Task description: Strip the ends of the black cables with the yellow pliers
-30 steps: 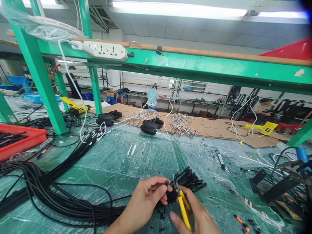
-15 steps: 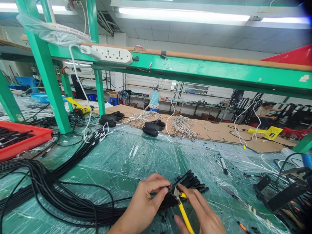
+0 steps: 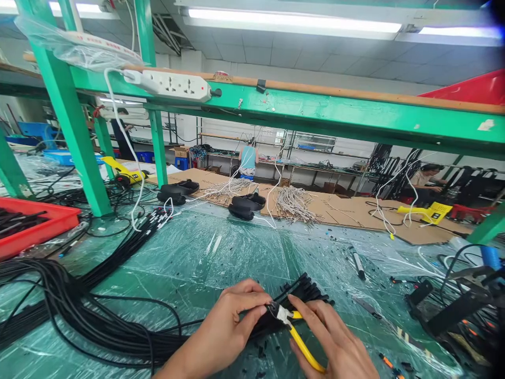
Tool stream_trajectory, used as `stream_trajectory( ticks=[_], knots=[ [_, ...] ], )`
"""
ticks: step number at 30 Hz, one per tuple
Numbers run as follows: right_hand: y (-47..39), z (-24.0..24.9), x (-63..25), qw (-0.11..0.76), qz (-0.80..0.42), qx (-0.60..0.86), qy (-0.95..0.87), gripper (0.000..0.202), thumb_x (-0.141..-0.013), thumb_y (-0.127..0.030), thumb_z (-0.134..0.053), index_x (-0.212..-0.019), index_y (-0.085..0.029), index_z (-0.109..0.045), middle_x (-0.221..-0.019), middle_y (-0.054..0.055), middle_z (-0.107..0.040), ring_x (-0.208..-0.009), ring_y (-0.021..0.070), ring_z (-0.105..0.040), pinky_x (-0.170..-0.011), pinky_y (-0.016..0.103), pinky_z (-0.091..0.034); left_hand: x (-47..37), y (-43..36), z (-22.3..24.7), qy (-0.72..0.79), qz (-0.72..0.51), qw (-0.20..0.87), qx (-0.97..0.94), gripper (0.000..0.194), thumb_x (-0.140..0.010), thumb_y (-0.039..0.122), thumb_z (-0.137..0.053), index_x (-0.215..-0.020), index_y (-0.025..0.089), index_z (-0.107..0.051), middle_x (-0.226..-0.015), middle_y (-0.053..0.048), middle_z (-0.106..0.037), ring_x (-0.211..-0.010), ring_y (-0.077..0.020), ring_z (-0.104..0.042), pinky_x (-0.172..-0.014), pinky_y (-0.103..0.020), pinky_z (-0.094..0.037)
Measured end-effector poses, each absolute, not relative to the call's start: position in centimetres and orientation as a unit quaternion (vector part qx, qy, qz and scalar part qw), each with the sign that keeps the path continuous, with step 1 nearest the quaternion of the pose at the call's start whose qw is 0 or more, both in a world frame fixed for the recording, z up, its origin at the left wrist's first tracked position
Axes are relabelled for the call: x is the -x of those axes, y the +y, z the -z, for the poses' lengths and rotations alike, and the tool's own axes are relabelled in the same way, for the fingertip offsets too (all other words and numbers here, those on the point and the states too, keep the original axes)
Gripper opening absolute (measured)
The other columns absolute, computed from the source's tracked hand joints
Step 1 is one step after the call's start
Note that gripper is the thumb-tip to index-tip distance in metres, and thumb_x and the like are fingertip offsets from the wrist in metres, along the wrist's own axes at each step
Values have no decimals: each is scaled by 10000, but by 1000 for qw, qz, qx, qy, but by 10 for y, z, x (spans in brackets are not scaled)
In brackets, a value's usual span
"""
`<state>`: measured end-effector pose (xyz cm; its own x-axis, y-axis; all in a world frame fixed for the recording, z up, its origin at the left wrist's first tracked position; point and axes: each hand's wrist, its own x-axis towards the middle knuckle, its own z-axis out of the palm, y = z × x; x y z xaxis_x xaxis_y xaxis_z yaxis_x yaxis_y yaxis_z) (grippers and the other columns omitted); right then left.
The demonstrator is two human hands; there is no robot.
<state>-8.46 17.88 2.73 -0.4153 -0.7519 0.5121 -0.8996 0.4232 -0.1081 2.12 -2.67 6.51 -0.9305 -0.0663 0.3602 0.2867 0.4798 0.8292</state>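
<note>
Right at the yellow-handled cutters [image 3: 300, 343] now, and everything meets at their tips: the left hand [image 3: 226, 321] is just to the left of them, thumb and forefinger pressed together on a small dark piece [image 3: 272, 306], and that piece lies right against the cutters' head, seemingly touching it. Over on the cutters' other side, the right hand [image 3: 337, 339] has its fingers curled round the handles, forefinger reaching up beside the head. So the left fingers are nearer, the piece between their tips and the cutters; its long axis is too small to read, while the cutters slant from tips at upper left to handles at lower right. Whether the jaws have closed, I can't tell. Beyond the cutters, black cable ends [image 3: 310, 288] fan out to the right; left of the cutters, a black cable bundle [image 3: 98, 323] sweeps away, and dark scraps [image 3: 261, 351] dot the green tabletop [image 3: 240, 252] just below them
</note>
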Motion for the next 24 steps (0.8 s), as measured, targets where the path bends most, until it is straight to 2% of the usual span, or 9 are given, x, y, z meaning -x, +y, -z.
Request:
stream_trajectory(
  ticks=[7, 9, 11, 14, 17, 19, 22, 24],
  knots=[
    [184, -29, 88, 139, -212, -490, -834, 586, -707, -178, -586, -1274, -325, -560, -1063, 46, -658, -908, 235, -667, -729, 318, -567, -22, -27, -64, -837, 517, 167, 64, 255, -926, 170, -470, -867, 188, -718, -875, -45, -599, -842, -175, -540, -751, -273, -389],
    [182, -31, 86, 97, -256, -480, -834, 487, -737, -236, -596, -1220, -305, -607, -1039, 56, -670, -882, 239, -668, -741, 317, -555, -20, -27, -61, -825, 535, 174, 53, 236, -917, 199, -500, -854, 187, -727, -848, -43, -603, -827, -177, -541, -745, -280, -395],
    [178, -34, 81, 28, -335, -440, -833, 374, -799, -356, -581, -1160, -273, -633, -926, 54, -670, -810, 217, -658, -717, 289, -540, -17, -25, -57, -782, 599, 172, 25, 194, -892, 252, -554, -860, 170, -727, -833, -46, -608, -748, -165, -555, -705, -288, -417],
    [170, -39, 71, -79, -472, -343, -808, 447, -838, -530, -516, -1175, -246, -594, -780, 17, -596, -708, 179, -604, -665, 256, -513, -12, -22, -52, -635, 761, 130, -25, 208, -835, 314, -640, -889, 125, -707, -794, -58, -629, -558, -114, -527, -603, -299, -468],
    [166, -40, 64, -130, -543, -291, -777, 526, -801, -588, -550, -1207, -255, -558, -824, 7, -574, -774, 181, -579, -743, 268, -490, -10, -20, -51, -495, 863, 99, -34, 232, -810, 285, -676, -958, 108, -698, -765, -59, -628, -534, -95, -497, -577, -303, -510],
    [165, -39, 62, -183, -570, -281, -750, 547, -780, -606, -570, -1205, -261, -552, -872, 19, -583, -793, 189, -568, -722, 278, -488, -10, -19, -52, -452, 887, 90, -24, 256, -821, 265, -662, -1022, 110, -694, -781, -67, -627, -574, -108, -525, -599, -313, -530],
    [164, -37, 61, -286, -606, -251, -699, 577, -789, -646, -527, -1217, -259, -538, -884, 33, -578, -733, 186, -550, -584, 273, -478, -11, -19, -54, -444, 892, 86, -7, 256, -837, 255, -641, -1039, 110, -700, -797, -78, -630, -610, -124, -553, -620, -329, -541],
    [162, -36, 61, -306, -611, -236, -691, 583, -789, -655, -521, -1206, -249, -541, -861, 33, -567, -716, 183, -543, -557, 269, -466, -12, -19, -54, -465, 881, 91, 1, 234, -837, 257, -646, -1015, 118, -708, -806, -76, -631, -614, -123, -557, -628, -331, -539]
  ],
)
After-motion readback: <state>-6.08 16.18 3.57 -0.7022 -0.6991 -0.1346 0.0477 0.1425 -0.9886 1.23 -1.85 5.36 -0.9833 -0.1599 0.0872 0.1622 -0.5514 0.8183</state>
